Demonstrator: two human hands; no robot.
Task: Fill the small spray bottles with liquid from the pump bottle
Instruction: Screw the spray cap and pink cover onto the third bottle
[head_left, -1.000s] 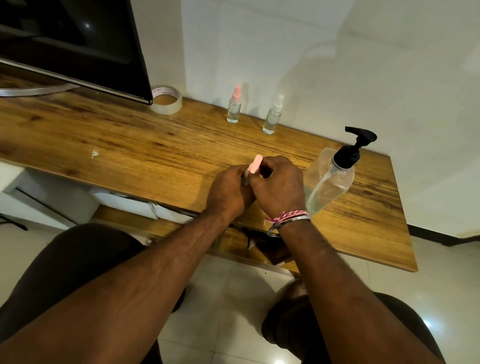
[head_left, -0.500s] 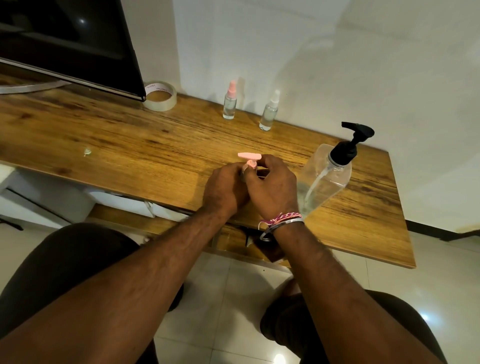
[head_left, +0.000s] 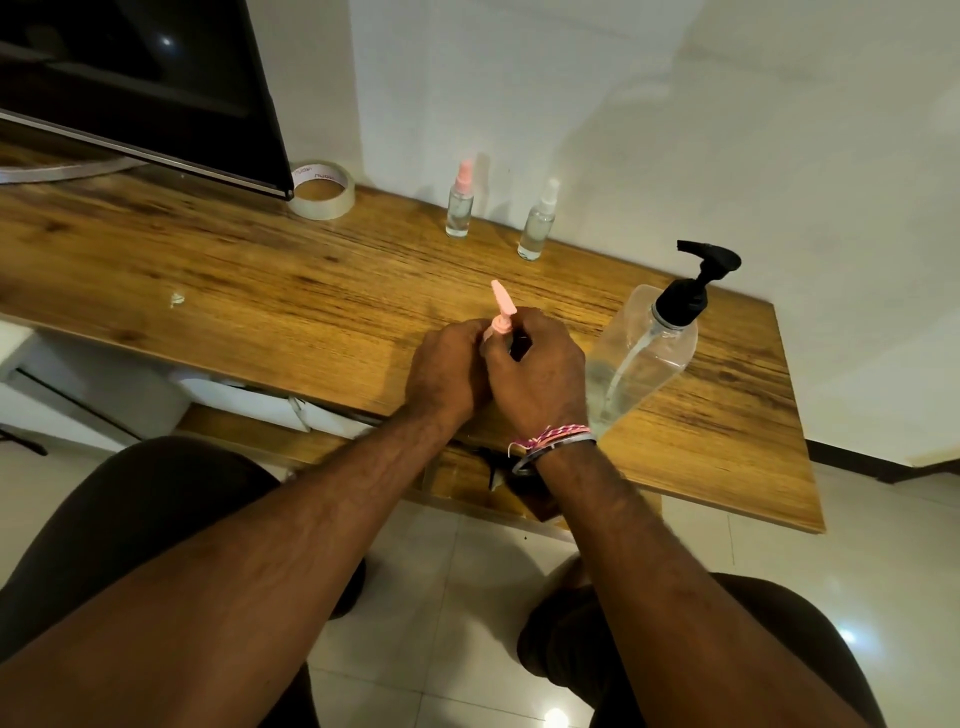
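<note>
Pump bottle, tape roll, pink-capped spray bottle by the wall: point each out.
pump bottle (head_left: 652, 353), head view, clear body
tape roll (head_left: 323, 202), head view, outer side
pink-capped spray bottle (head_left: 459, 210), head view, clear body

The pink spray top (head_left: 502, 306) turned between the fingers of the right hand (head_left: 535, 374): a second ago it pointed up and right, half a second ago it lay level, and it ended pointing up and left.

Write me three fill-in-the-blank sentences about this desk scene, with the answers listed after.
1. The big pump bottle has a ____ pump head.
2. Two small spray bottles stand by the wall: one has a white top, the other a ____ top.
3. The roll of tape lies next to the ____ spray bottle's side of the desk, near the screen.

Answers: black; pink; pink
</note>
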